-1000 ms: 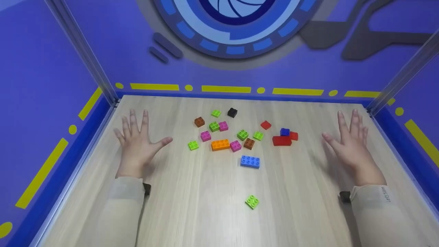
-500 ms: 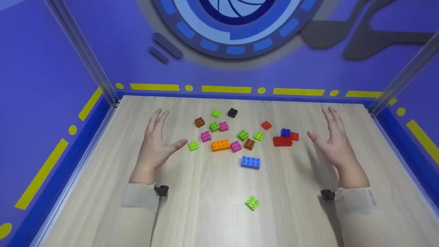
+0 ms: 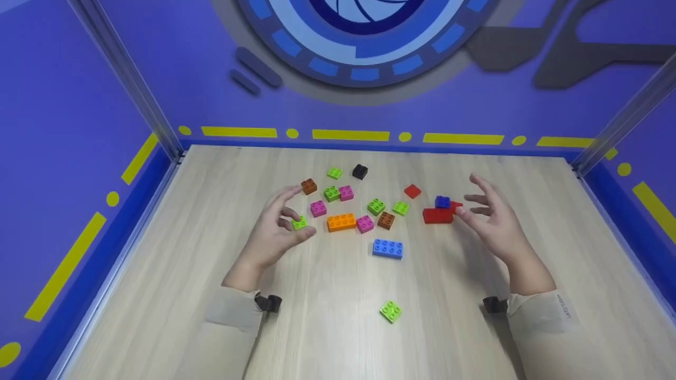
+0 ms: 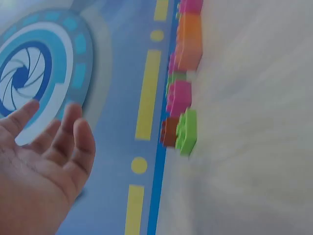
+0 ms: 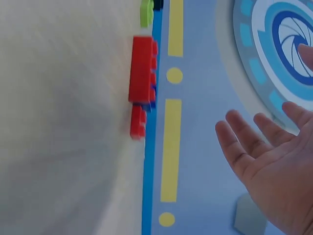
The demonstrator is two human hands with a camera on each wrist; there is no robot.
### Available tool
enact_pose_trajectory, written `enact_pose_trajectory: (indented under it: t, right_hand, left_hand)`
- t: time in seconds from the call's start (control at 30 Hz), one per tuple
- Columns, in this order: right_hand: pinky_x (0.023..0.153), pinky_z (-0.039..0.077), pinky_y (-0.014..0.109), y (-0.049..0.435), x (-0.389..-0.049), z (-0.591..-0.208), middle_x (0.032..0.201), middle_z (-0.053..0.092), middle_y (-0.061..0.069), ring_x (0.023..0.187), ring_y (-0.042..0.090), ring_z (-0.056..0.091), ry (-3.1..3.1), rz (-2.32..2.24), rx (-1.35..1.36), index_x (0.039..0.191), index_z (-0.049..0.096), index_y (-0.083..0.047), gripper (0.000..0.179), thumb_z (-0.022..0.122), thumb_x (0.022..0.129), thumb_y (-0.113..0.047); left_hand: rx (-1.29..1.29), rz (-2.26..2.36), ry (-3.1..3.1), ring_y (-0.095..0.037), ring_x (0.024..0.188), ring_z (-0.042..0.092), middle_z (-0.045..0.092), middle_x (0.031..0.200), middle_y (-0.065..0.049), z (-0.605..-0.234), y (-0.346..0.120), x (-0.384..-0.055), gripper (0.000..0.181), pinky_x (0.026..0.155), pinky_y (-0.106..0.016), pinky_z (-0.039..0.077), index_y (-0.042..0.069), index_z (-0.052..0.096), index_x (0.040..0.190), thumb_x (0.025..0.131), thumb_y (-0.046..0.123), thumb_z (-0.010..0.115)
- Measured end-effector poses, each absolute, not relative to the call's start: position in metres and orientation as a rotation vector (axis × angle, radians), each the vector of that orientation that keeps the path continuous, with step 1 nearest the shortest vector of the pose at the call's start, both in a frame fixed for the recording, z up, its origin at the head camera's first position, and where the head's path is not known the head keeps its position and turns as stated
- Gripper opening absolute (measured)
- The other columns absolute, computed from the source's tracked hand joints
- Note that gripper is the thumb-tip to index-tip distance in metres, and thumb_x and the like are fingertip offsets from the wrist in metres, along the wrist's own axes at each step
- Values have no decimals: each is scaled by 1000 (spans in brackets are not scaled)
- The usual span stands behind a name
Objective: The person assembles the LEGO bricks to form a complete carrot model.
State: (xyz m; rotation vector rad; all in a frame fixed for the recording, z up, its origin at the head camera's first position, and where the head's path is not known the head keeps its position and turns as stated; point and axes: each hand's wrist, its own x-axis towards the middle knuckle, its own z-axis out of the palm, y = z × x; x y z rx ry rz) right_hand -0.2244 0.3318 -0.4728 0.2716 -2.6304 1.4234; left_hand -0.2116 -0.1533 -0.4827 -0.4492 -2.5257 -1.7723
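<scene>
Eighteen toy bricks (image 3: 388, 249) are counted on the tabletop (image 3: 338, 343), with one set of left fingers (image 3: 282, 196) and one set of right fingers (image 3: 486, 189) seen among them. Six are green: one light green brick (image 3: 300, 222) just beside the left fingers, four green bricks (image 3: 376, 206) between the two sets, and one green brick (image 3: 391, 312) nearer the wearer than either. Three pink bricks (image 3: 318, 208) are found between the sets. Two brown bricks (image 3: 386, 220) are shown, one by the left fingers. Three red bricks (image 3: 437, 216) are counted, two near the right fingers. Two blue bricks (image 3: 442, 202) are seen, one near the right fingers. One orange brick (image 3: 341, 222) and one black brick (image 3: 360, 171) are placed between.
</scene>
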Motion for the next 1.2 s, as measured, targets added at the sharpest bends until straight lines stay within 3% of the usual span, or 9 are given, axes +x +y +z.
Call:
enact_pose_trajectory:
  t: [0.17, 0.27, 0.33, 0.53, 0.67, 0.83, 0.93, 1.07, 1.2]
  right_hand:
    - [102, 52, 5, 319, -225, -474, 180, 42, 11, 143, 24, 66, -2630, 1524, 315, 179, 34, -23, 80, 75, 111, -29]
    - [101, 55, 7, 312, -224, -468, 177, 47, 10, 134, 7, 66, -2623, 1572, 312, 177, 38, -21, 76, 74, 112, -29]
    - [100, 55, 9, 307, -224, -464, 175, 50, 10, 131, 2, 64, -2609, 1610, 294, 176, 40, -21, 73, 74, 112, -30]
    - [98, 59, 15, 290, -223, -468, 169, 56, 9, 128, 9, 66, -2618, 1736, 245, 173, 46, -18, 68, 74, 112, -31]
    - [90, 64, 24, 281, -224, -476, 163, 61, 16, 116, 9, 73, -2637, 1811, 230, 170, 49, -13, 66, 75, 111, -25]
    - [92, 65, 30, 272, -224, -484, 160, 63, 19, 120, 18, 72, -2703, 1825, 196, 163, 58, -12, 59, 77, 109, -27]
    - [97, 64, 31, 266, -223, -489, 160, 65, 16, 127, 28, 66, -2767, 1811, 167, 158, 64, -11, 55, 78, 108, -30]
    - [99, 60, 31, 260, -221, -496, 156, 69, 14, 126, 31, 66, -2838, 1781, 152, 153, 69, -9, 52, 78, 107, -30]
    - [95, 61, 31, 256, -220, -501, 152, 72, 15, 117, 30, 70, -2883, 1811, 159, 150, 72, -8, 48, 78, 107, -27]
  left_hand:
    - [-506, -1862, -2638, -23, 110, 66, 40, 180, -1, -481, -135, -207, 97, 78, -23, 58, 26, 48, 171, 89, 45, 97]
    - [-510, -1875, -2721, -21, 102, 70, 42, 180, 1, -474, -126, -204, 91, 73, -24, 59, 29, 55, 167, 88, 39, 100]
    - [-534, -1877, -2744, -22, 100, 71, 45, 178, 2, -471, -120, -203, 85, 72, -26, 60, 32, 59, 163, 89, 37, 100]
    - [-643, -1901, -2841, -21, 97, 71, 48, 173, -4, -479, -100, -196, 77, 66, -28, 60, 34, 62, 160, 92, 36, 97]
    - [-763, -1971, -2859, -21, 80, 70, 45, 175, -6, -485, -85, -191, 68, 56, -29, 59, 31, 66, 154, 93, 28, 96]
    - [-893, -2051, -2863, -18, 64, 63, 63, 148, -19, -493, -68, -185, 71, 54, -26, 56, 25, 63, 157, 94, 24, 95]
    - [-919, -2029, -2913, -14, 66, 66, 61, 155, -15, -498, -58, -181, 74, 55, -25, 54, 31, 62, 159, 93, 26, 96]
    - [-927, -2004, -2983, -14, 68, 67, 49, 174, 1, -504, -46, -176, 72, 54, -25, 55, 40, 66, 154, 91, 27, 98]
    - [-955, -1962, -3047, -12, 66, 63, 59, 166, 7, -510, -38, -173, 66, 57, -24, 54, 40, 70, 149, 91, 28, 98]
